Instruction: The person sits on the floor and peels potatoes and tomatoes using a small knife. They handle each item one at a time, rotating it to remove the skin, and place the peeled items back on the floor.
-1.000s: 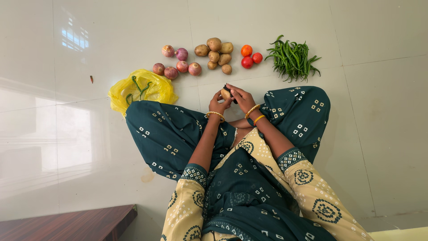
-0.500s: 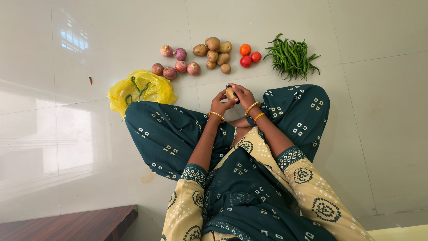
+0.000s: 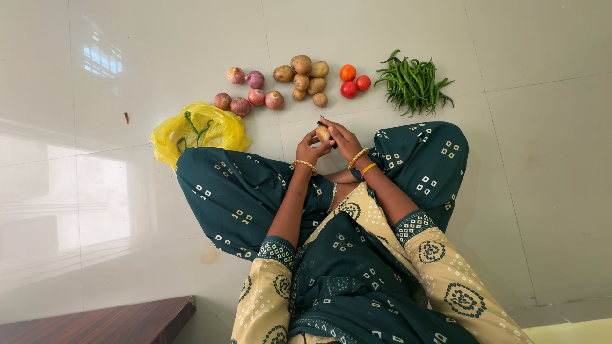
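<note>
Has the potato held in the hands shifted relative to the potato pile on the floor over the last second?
Cannot tell. The potato in the left hand and right hand sits just below the potato pile throughout; the whole view drifts alike, so that is camera motion.

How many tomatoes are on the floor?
3, in a tight cluster between the potato pile and the green chillies: an orange one at the back, a red one beside it, another red one in front.

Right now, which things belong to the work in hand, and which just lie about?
In hand: small brown potato, dark peeler, left hand, right hand.
Lying about: red onions, potato pile, tomatoes, green chillies, yellow plastic bag.
</note>
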